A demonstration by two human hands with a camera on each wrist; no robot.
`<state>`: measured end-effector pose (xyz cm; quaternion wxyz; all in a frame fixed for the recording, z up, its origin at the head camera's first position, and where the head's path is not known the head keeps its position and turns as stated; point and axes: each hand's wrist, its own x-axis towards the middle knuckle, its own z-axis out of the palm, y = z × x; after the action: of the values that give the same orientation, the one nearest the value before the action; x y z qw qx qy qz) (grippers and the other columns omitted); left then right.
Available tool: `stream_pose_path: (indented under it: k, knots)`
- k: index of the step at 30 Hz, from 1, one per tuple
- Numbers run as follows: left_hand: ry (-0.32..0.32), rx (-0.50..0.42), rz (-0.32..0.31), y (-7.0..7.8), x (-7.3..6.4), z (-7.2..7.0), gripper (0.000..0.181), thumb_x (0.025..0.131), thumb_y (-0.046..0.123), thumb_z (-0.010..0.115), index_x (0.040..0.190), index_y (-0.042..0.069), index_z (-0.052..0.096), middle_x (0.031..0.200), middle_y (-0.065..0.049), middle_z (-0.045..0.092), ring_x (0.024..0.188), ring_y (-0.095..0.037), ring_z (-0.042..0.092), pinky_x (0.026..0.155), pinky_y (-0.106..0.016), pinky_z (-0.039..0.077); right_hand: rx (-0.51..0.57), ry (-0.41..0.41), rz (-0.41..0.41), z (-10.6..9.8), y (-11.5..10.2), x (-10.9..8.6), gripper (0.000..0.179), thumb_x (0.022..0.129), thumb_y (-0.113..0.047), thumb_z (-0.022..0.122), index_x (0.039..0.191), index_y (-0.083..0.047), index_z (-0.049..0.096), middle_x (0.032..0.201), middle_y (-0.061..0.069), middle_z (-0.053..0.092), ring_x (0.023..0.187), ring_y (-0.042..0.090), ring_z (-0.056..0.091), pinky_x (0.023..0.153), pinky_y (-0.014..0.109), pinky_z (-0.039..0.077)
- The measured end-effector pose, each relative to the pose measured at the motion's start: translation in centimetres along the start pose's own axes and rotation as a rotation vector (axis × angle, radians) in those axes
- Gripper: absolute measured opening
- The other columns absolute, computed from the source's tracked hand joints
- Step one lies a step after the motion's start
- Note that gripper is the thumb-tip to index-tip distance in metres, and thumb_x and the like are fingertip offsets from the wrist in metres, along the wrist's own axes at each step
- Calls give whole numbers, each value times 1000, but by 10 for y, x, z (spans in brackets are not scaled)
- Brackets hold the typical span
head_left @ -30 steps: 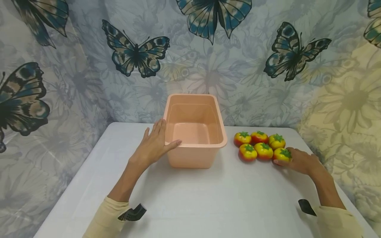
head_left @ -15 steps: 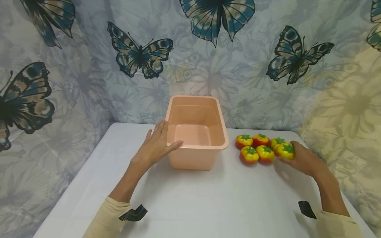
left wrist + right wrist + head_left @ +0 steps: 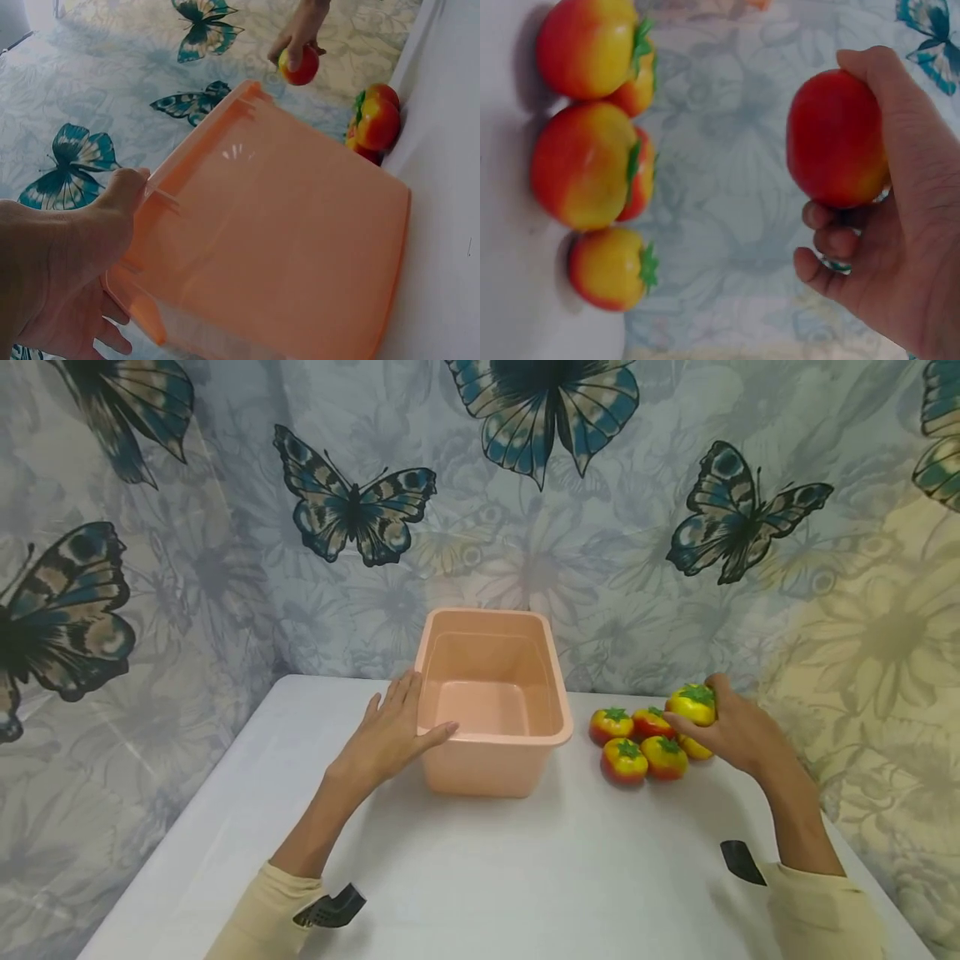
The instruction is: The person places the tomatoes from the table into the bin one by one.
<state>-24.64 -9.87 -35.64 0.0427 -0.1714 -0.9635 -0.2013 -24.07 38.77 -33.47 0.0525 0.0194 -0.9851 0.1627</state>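
Observation:
My right hand [image 3: 742, 731] holds a red-and-yellow persimmon [image 3: 688, 707] between thumb and fingers, lifted above the others. In the right wrist view the raised persimmon [image 3: 831, 139] shows its red underside. Several more persimmons [image 3: 624, 762] with green leafy tops stand close together on the table, right of the bin. My left hand [image 3: 384, 733] rests against the left side of a peach plastic bin [image 3: 486, 768], fingers straight, thumb across its near rim. No fruit lies inside the bin. The left wrist view shows the bin's outer wall [image 3: 277, 225] near the thumb.
The white table [image 3: 585, 868] meets a cloth backdrop [image 3: 540, 552] printed with butterflies and flowers, at the back and both sides. The bin stands near the table's back edge. Black wrist devices [image 3: 330, 907] sit on both sleeves.
My right hand has lifted the near right persimmon off the table and carried it up and slightly left, over the back right one. The left hand stays on the bin.

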Motion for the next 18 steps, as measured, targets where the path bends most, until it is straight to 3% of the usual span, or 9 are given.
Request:
stream_pose_path:
  k: [9,18]
  knots:
    - [0,-5,11,1,2,0,111,84,85,26,157,5,4,166,-13,4,154,-31,7,122,-58,10,91,221,-67,-7,-42,8,67,94,-55,50,125,1,35,89,23,57,66,26,54,53,28,41]
    - [4,4,8,-1,1,1,110,84,85,25,157,6,4,166,-13,4,153,-32,7,122,-57,9,132,254,-171,-8,-86,23,62,92,-53,54,123,-2,39,89,21,59,66,27,54,55,29,43]
